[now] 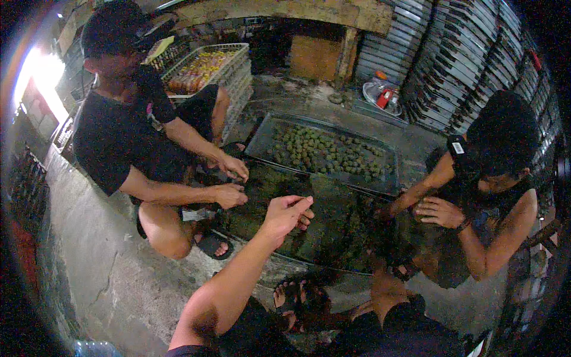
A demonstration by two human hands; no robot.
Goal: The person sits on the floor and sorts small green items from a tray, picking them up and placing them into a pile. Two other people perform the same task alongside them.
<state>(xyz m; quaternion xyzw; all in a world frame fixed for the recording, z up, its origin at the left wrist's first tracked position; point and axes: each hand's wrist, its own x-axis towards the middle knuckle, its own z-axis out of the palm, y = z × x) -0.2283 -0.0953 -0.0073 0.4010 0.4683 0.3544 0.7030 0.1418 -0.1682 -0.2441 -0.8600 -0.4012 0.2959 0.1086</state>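
Note:
My left hand [287, 216] reaches in from the bottom over a wide, shallow tray [292, 263] with dark greenish contents. Its thumb and index fingertip are pinched together and the other fingers curl under. Whether something small is between the fingertips is too blurred to tell. I cannot make out my right hand in the deep shadow at the tray's lower right. Just beyond lies a second tray [261, 134], with many small greenish balls [321, 147] spread over its bottom.
A person [129, 138] squats at left, both hands over the near tray. Another person [495, 187] sits at right, one hand raised. Behind are stacked crates [238, 89] of yellow-topped items, a metal plate [368, 93] with a red object [384, 98], and tall stacked trays [464, 58].

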